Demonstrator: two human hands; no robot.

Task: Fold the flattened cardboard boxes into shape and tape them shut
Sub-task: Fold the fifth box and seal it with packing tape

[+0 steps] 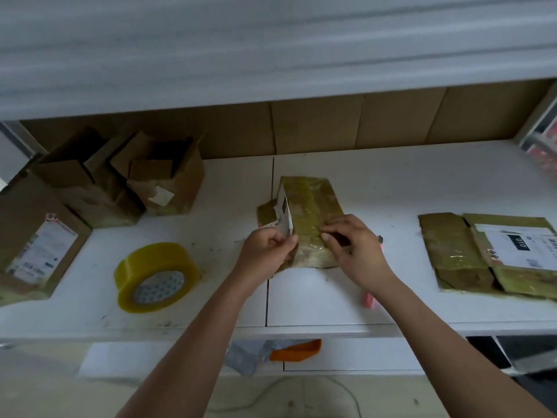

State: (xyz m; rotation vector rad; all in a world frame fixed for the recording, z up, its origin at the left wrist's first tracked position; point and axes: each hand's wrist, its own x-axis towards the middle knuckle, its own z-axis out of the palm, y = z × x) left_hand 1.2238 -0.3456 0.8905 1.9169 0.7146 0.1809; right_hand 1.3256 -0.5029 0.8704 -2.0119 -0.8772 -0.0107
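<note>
A small tape-covered cardboard box (310,203), partly folded up, stands on the white table (376,188) in the middle. A white label runs down its left edge. My left hand (268,251) grips the box's near left corner at that label. The fingertips of my right hand (352,245) pinch the near right face of the box. A big roll of yellowish clear tape (156,276) lies to the left of my hands. At the right lies a flattened box (488,254) with a white shipping label.
Several opened cardboard boxes (126,179) crowd the back left, one labelled box (36,245) at the far left. A pink object (369,300) peeks out under my right wrist. A shelf overhangs the table. An orange object (297,349) sits below the table edge.
</note>
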